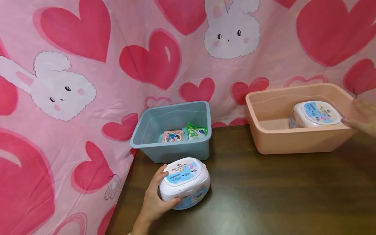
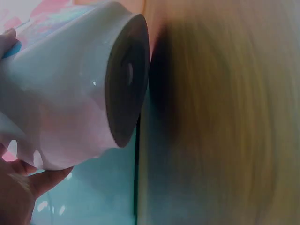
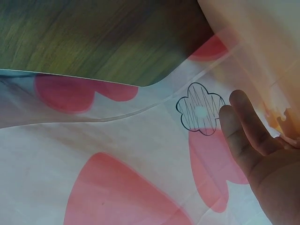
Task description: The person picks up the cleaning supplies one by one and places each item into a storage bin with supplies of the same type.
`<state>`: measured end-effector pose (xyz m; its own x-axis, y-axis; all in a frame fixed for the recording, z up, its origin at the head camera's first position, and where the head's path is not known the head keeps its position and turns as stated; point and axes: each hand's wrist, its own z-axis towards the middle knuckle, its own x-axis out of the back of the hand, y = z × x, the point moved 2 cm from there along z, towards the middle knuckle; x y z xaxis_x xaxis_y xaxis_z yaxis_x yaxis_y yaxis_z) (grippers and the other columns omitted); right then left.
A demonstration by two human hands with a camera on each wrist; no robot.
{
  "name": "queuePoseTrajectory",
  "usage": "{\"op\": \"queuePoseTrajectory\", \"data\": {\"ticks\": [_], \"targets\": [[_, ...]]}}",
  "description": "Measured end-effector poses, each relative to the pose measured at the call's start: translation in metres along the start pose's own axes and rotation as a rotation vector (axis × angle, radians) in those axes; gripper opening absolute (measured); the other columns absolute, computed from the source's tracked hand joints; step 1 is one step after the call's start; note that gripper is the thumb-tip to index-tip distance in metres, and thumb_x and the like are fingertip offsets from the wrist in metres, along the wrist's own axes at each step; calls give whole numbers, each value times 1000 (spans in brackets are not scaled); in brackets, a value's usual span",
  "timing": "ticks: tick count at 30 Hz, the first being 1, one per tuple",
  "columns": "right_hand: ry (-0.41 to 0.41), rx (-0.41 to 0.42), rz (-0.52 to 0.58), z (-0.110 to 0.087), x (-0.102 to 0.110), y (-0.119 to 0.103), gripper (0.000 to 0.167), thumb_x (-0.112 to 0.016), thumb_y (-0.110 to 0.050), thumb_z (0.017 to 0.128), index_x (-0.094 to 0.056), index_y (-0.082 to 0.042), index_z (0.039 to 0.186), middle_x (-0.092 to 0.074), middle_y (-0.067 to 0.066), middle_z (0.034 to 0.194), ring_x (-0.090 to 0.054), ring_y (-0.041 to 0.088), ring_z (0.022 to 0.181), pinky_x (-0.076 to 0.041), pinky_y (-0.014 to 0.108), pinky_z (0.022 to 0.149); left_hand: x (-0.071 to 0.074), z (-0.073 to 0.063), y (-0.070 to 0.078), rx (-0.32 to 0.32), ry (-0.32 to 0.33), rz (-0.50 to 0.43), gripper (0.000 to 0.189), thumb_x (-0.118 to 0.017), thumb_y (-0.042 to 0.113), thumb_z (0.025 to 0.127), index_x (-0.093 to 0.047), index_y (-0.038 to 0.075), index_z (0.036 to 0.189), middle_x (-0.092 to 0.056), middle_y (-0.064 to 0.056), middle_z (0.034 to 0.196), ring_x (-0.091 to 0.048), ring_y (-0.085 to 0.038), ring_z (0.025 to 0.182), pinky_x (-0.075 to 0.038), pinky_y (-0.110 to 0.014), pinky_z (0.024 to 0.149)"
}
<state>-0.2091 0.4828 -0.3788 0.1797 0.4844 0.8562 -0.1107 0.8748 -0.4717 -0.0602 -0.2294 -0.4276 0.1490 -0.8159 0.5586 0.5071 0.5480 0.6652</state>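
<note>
My left hand (image 1: pixel 155 195) grips a white lidded tub (image 1: pixel 186 182) with a blue-and-cream label, the thumb on its front and fingers at its far left side. The tub is tilted in front of the blue bin (image 1: pixel 170 150); the left wrist view shows its dark base (image 2: pixel 127 82) near the tabletop. At the right edge, my right hand (image 1: pixel 362 114) is at the right end of the peach bin (image 1: pixel 293 140). Its visible fingers (image 3: pixel 241 136) are extended. A similar white tub (image 1: pixel 317 112) sits inside that bin, close to my right thumb.
In the blue bin lie a pink patterned box (image 1: pixel 173 135) and a green-and-white packet (image 1: pixel 196 132). Both bins stand at the back of the dark wooden table (image 1: pixel 264 192). A pink cloth (image 1: pixel 117 26) with hearts and rabbits hangs behind and along the left.
</note>
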Motion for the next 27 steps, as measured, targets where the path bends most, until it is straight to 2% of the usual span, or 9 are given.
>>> {"op": "queuePoseTrajectory", "data": {"ticks": [7, 11, 17, 27], "targets": [[7, -6, -24, 2, 1, 1, 97, -49, -54, 100, 5, 5, 154, 10, 35, 157, 12, 47, 147, 12, 50, 119, -25, 10, 11, -42, -2, -95, 84, -97, 20, 66, -53, 13, 137, -42, -8, 156, -52, -29, 130, -42, -29, 106], [7, -2, -32, 4, 1, 1, 98, -50, -55, 99, 5, 5, 154, 9, 35, 157, 12, 47, 147, 11, 50, 119, -36, 18, 18, -117, 5, -157, 80, -95, 23, 68, -54, 10, 135, -45, -11, 153, -51, -32, 132, -42, -30, 108], [-2, 15, -5, 5, 2, 2, 98, -51, -52, 100, 5, 6, 154, 10, 34, 158, 13, 45, 148, 12, 50, 119, -50, 34, 33, -251, 29, -229, 71, -89, 39, 77, -55, 5, 130, -50, -16, 145, -51, -35, 128, -44, -32, 106], [-26, -21, -28, 2, 3, 2, 100, -50, -56, 99, 9, 2, 154, 13, 34, 157, 14, 48, 146, 13, 53, 118, -68, 68, 65, -361, 75, -279, 69, -84, 47, 80, -54, 4, 125, -53, -18, 138, -51, -36, 125, -46, -39, 103]]}}
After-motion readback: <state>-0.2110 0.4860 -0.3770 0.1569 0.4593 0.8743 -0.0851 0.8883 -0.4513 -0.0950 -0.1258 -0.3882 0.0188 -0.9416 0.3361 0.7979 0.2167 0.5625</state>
